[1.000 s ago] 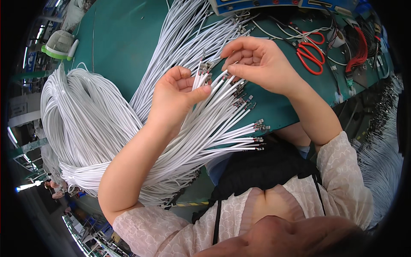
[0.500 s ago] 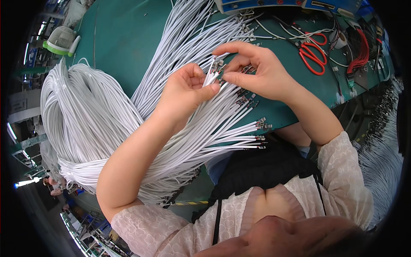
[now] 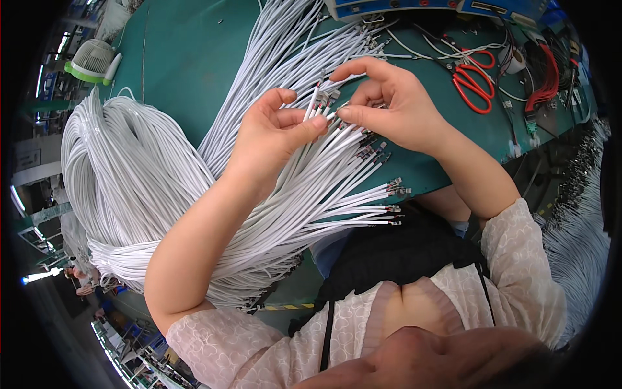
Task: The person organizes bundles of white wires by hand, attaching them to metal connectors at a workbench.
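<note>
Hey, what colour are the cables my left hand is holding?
The cables in your left hand are white, seen best in the head view.

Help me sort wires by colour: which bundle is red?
The red wire bundle right of the red-handled scissors; its colour sets it apart from the white coil and the white wires in the left hand.

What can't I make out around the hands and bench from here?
All in the head view:
Long white cables: partly hidden by the bare left forearm.
Small silvery metal terminals: too small for exact shape.
Bare right hand: its own fingers hide whether it pinches a cable.
Blue boxy device: upper part cut off by the top edge.
</note>
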`<state>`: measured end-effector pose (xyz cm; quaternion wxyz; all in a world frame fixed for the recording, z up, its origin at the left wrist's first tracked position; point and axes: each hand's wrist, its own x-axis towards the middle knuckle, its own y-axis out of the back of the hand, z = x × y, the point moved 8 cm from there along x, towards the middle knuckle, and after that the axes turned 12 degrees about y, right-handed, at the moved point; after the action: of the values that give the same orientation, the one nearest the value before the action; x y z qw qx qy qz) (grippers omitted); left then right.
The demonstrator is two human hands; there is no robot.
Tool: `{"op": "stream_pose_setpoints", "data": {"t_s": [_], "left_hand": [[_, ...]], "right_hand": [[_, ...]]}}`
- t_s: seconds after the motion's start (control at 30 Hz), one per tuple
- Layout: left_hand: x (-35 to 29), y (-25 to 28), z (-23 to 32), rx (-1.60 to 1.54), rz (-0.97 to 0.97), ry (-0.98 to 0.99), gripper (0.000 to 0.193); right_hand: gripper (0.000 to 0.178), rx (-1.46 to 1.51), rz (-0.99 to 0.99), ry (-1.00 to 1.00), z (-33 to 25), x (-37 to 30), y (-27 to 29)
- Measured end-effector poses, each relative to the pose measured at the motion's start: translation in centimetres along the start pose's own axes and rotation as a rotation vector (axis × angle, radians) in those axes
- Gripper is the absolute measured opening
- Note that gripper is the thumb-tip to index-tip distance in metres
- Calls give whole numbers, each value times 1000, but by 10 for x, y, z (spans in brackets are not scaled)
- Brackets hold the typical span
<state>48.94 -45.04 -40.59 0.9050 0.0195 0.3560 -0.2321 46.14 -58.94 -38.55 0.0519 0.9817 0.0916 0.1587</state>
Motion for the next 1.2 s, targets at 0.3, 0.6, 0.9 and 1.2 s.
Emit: {"op": "stream_pose_setpoints", "data": {"t_s": [0.3,0.6,0.9,1.2], "left_hand": [[-4,0,0,23,63,21,48],[-4,1,2,83,68,-87,45],[-7,-6,7,241,64,-146,41],[-4,-15,-3,187,-84,-8,47]], "right_hand": [[32,141,36,-7,5,1,2],[33,190,57,60,2,3,3],[37,329,56,-32,5,3,1],[35,252,-14,-56,6,3,2]]}}
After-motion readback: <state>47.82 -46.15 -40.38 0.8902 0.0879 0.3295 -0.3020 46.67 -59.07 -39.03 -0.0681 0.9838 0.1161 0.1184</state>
